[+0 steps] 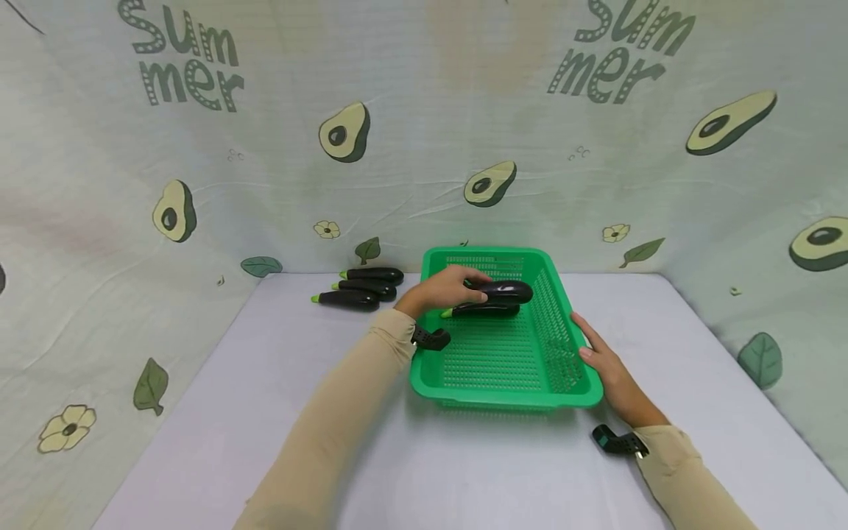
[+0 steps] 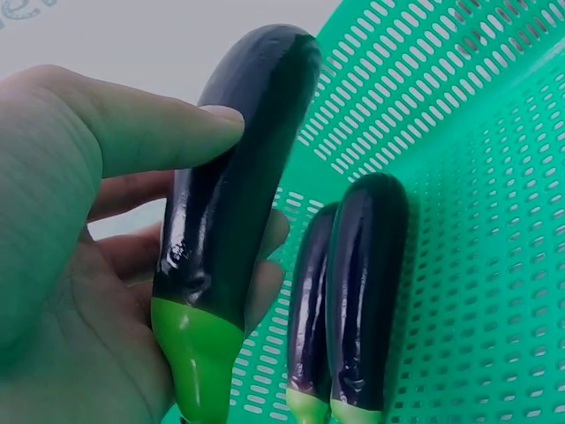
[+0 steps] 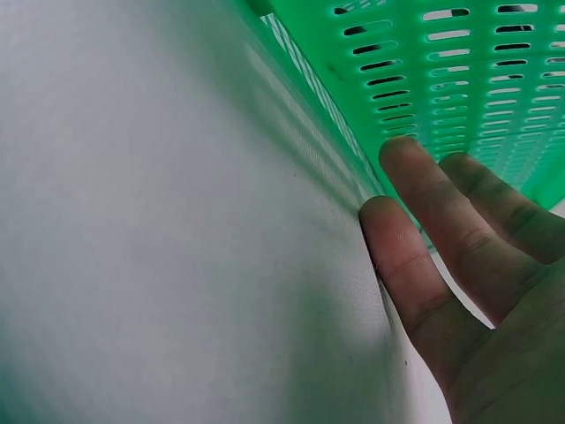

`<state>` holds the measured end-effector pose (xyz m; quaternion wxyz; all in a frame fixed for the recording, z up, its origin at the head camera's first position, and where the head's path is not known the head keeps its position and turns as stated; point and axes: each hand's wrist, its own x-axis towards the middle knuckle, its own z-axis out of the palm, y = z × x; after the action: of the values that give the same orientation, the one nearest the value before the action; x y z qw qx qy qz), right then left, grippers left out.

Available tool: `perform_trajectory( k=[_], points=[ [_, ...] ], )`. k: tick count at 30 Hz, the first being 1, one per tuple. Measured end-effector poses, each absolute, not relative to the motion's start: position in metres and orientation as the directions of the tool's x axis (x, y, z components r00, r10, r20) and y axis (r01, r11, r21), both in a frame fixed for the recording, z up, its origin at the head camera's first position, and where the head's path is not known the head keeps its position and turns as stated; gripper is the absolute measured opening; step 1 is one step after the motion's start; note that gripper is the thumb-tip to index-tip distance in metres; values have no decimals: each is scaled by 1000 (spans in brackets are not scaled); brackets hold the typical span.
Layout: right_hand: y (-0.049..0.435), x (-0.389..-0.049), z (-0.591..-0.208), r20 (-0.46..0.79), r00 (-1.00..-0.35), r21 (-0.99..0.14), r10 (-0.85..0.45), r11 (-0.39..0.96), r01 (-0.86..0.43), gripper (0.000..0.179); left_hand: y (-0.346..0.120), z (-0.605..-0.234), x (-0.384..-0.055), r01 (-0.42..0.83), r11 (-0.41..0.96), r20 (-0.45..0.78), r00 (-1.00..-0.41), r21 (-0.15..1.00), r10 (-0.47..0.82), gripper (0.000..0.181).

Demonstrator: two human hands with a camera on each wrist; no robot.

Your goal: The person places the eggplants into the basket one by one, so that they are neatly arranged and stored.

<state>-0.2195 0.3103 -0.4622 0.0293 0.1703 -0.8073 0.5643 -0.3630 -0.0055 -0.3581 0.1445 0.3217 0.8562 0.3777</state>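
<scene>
My left hand [image 1: 452,287] grips a dark, glossy eggplant [image 1: 509,291] above the green plastic basket [image 1: 493,398]. In the left wrist view, the thumb lies on one side of this held eggplant [image 2: 243,177] and fingertips show on the other; its bright green stem end points down. Two more eggplants [image 2: 369,283] lie side by side inside the basket. At the basket's right side, my right hand [image 1: 612,379] rests against the outer wall. Its fingers [image 3: 424,203] appear nearly straight in the right wrist view, touching or close to the perforated side.
Several eggplants [image 1: 347,299] lie in a loose row on the white tabletop [image 1: 291,390], left of the basket. Behind the table hangs a pale cloth [image 1: 411,132] printed with avocados, leaves and lettering. Both wrists wear dark straps [image 1: 432,338].
</scene>
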Motion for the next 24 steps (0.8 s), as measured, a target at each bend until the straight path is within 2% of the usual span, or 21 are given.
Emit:
perform_trajectory(
  k=[6, 16, 24],
  points=[
    [311, -218, -461, 240, -941, -903, -237, 301, -306, 57, 4, -361, -369, 463, 511, 5, -744, 724, 668, 44],
    [306, -218, -458, 230, -940, -908, -253, 292, -301, 57, 10, -368, -373, 424, 564, -60, -760, 709, 647, 43],
    [308, -218, -459, 234, -940, -904, -249, 301, -305, 57, 13, -372, -373, 437, 572, -83, -741, 694, 667, 43]
  ],
)
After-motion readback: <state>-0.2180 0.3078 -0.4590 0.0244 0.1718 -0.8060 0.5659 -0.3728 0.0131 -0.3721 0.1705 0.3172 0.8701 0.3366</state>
